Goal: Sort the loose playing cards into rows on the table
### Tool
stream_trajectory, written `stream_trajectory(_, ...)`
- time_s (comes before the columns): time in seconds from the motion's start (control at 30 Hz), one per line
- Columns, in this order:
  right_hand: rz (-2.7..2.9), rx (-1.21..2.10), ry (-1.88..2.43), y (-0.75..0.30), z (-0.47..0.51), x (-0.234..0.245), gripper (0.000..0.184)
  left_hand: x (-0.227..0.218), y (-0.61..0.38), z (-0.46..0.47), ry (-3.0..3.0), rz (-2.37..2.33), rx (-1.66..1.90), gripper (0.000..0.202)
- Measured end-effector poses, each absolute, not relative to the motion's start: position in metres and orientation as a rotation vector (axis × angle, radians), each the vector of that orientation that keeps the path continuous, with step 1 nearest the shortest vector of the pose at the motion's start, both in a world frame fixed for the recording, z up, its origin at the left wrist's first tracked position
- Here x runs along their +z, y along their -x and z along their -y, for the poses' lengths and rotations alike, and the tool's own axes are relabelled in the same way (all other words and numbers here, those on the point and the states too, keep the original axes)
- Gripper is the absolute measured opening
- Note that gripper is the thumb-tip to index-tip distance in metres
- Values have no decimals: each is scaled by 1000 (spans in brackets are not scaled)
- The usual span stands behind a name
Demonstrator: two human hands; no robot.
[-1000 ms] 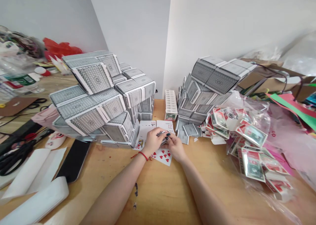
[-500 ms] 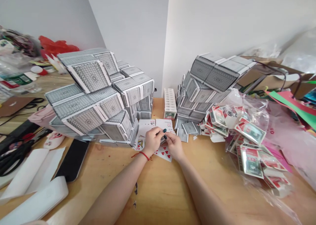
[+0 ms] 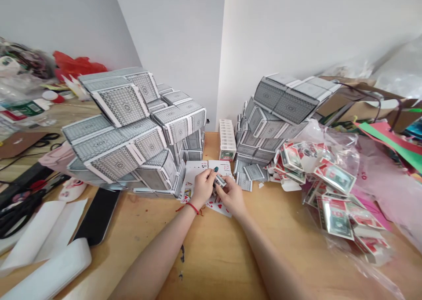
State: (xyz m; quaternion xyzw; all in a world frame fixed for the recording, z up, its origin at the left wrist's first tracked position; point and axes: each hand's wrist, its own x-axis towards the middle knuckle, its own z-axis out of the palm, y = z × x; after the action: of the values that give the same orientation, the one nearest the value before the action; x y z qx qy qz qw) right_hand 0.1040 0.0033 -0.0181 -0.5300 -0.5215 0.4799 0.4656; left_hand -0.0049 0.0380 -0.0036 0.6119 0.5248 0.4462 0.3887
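Observation:
Between my two hands is a grey-backed playing card [image 3: 220,181], apparently folded, with its patterned back showing. My left hand [image 3: 203,188], with a red string at the wrist, grips its left side. My right hand [image 3: 232,196] closes on its right side. Under and around the hands lie face-up playing cards [image 3: 220,207], hearts among them, partly hidden by my fingers. Several grey-backed cards [image 3: 253,171] rest just right of my hands. Block structures made of folded cards [image 3: 121,148] rise on the left, with another card stack [image 3: 280,102] on the right.
A row of card boxes [image 3: 227,137] stands against the wall. Opened card boxes [image 3: 334,212] and plastic wrapping pile up at right. At left lie a black phone [image 3: 98,215], black scissors [image 3: 15,212] and a white paper roll [image 3: 49,269] on the wooden table [image 3: 141,247].
My fingers have shifted and tilted the card, so its patterned back now shows between my hands. My right hand has opened out slightly from a pinch. The view has moved a little.

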Motion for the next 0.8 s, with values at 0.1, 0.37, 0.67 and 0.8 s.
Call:
stream_trajectory(0.1,1166,1152,1302,-104,-4,-17,21,-3,5,-38,-1568,-1347,1160,26)
stream_trajectory(0.37,1051,1047,1232,-111,-6,-9,36,-6,4,-39,-1624,-1218,1196,25)
stream_trajectory(0.67,1078,1101,1295,-112,-6,-14,50,-3,8,-37,-1759,-1320,1186,29)
stream_trajectory(0.8,1093,1121,1307,-112,-7,-12,48,0,6,-35,-1910,-1203,1226,38)
